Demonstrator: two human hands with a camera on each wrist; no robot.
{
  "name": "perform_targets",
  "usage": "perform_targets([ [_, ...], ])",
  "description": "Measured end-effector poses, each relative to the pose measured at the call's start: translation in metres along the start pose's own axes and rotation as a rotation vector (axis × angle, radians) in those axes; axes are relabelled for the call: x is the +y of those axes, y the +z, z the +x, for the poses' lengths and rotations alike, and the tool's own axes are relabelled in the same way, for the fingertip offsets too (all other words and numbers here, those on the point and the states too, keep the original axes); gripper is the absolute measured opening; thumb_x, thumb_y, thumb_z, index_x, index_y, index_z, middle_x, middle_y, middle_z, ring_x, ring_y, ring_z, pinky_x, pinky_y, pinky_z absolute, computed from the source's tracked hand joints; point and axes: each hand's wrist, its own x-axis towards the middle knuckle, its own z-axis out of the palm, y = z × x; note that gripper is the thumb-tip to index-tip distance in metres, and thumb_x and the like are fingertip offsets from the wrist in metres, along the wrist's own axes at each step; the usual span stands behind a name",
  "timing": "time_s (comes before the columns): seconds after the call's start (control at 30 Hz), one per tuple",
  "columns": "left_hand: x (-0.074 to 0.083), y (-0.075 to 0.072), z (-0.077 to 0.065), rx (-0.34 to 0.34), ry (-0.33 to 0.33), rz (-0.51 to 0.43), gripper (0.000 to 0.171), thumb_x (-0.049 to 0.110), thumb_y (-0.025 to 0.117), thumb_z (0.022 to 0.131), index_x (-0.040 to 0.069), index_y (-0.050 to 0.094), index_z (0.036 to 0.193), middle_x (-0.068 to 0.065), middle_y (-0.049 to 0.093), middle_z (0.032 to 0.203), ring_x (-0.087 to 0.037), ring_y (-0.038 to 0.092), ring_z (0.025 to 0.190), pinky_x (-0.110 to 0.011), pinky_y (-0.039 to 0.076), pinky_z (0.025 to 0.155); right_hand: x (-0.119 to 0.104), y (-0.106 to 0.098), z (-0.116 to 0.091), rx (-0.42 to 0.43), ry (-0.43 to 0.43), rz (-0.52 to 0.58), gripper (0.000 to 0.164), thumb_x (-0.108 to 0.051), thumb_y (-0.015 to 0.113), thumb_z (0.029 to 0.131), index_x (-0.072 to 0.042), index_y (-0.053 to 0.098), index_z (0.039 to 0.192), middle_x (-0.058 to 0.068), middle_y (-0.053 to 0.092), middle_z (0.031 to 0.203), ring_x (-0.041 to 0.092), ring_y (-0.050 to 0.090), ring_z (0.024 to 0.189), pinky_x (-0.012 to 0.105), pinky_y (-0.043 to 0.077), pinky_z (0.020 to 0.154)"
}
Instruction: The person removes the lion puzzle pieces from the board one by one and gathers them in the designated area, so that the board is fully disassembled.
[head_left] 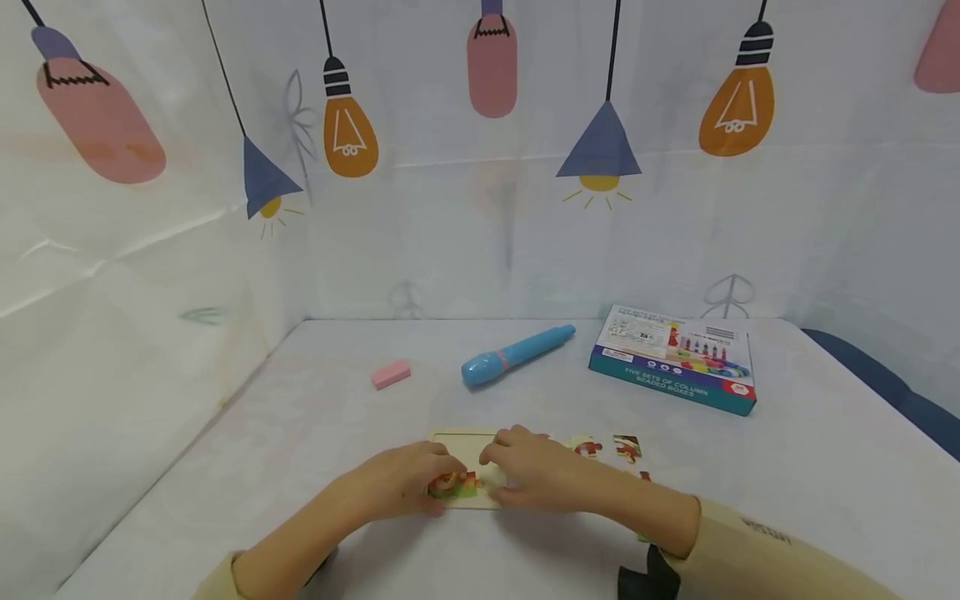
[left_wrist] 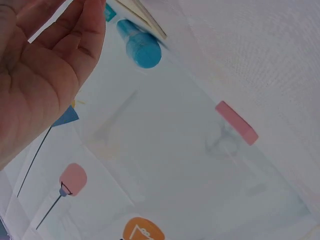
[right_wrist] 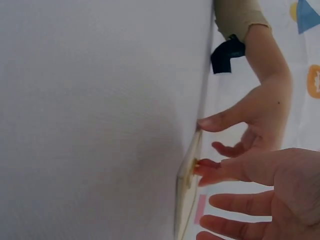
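A shallow puzzle board (head_left: 465,442) lies flat on the table, with picture pieces (head_left: 468,485) in its near-left part. My left hand (head_left: 408,479) grips the board's left end, thumb at the near edge and fingertips over the pieces. Above the right part of the board, my right hand (head_left: 540,471) has its fingers spread and gently bent, thumb low near the board. In the right wrist view the right hand (right_wrist: 265,192) reaches to the board (right_wrist: 187,192); no piece shows clearly in it. Several loose puzzle pieces (head_left: 627,448) lie right of the board, partly hidden by the right arm.
Beyond the board lie a pink block (head_left: 391,374) and a blue microphone-shaped toy (head_left: 517,354). A flat boxed set (head_left: 672,358) lies at the back right. A patterned white cloth (head_left: 450,225) hangs behind the table, and a dark blue chair edge (head_left: 885,379) shows at right.
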Motion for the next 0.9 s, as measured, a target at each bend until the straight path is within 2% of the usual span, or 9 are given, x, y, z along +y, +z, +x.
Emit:
perform_targets([
  [0.13, -0.002, 0.001, 0.000, 0.004, 0.065, 0.012, 0.038, 0.015, 0.077, 0.073, 0.012, 0.063, 0.108, 0.009, 0.055, 0.092, -0.003, 0.046, 0.082, -0.021, 0.044, 0.073, -0.003, 0.011, 0.012, -0.027, -0.018, -0.073, 0.030, -0.029, 0.064, 0.082, -0.011, 0.062, 0.106, -0.002, 0.054, 0.098, 0.015, 0.049, 0.096, 0.028, 0.043, 0.083],
  [0.37, -0.007, 0.004, 0.001, 0.053, 0.155, 0.074, 0.031, 0.015, 0.080, 0.067, 0.013, 0.063, 0.092, 0.009, 0.051, 0.081, -0.006, 0.043, 0.076, -0.018, 0.039, 0.065, -0.009, 0.019, 0.022, -0.023, -0.054, -0.098, 0.022, -0.029, 0.067, 0.080, -0.014, 0.060, 0.095, -0.008, 0.045, 0.085, 0.008, 0.042, 0.080, 0.021, 0.040, 0.070],
  [0.5, -0.007, 0.003, 0.003, 0.031, 0.134, 0.063, 0.028, 0.012, 0.080, 0.067, 0.014, 0.062, 0.089, 0.010, 0.050, 0.080, -0.005, 0.043, 0.072, -0.017, 0.038, 0.063, -0.011, 0.018, 0.023, -0.024, -0.071, -0.089, 0.022, -0.026, 0.068, 0.081, -0.013, 0.057, 0.095, -0.009, 0.042, 0.083, 0.006, 0.040, 0.078, 0.019, 0.038, 0.068],
  [0.63, -0.006, 0.002, 0.005, 0.000, 0.094, 0.055, 0.028, 0.012, 0.080, 0.067, 0.015, 0.064, 0.090, 0.011, 0.051, 0.080, -0.003, 0.043, 0.071, -0.017, 0.039, 0.064, -0.010, 0.018, 0.023, -0.038, -0.058, -0.028, 0.022, -0.025, 0.069, 0.083, -0.012, 0.056, 0.096, -0.009, 0.041, 0.084, 0.006, 0.040, 0.080, 0.017, 0.039, 0.068],
  [0.9, -0.005, 0.002, 0.004, 0.003, 0.113, 0.038, 0.032, 0.011, 0.080, 0.067, 0.014, 0.065, 0.096, 0.011, 0.053, 0.081, -0.002, 0.045, 0.073, -0.017, 0.041, 0.066, -0.008, 0.019, 0.027, -0.059, -0.034, 0.042, 0.024, -0.022, 0.072, 0.080, -0.011, 0.055, 0.094, -0.008, 0.044, 0.086, 0.008, 0.041, 0.085, 0.019, 0.040, 0.073],
])
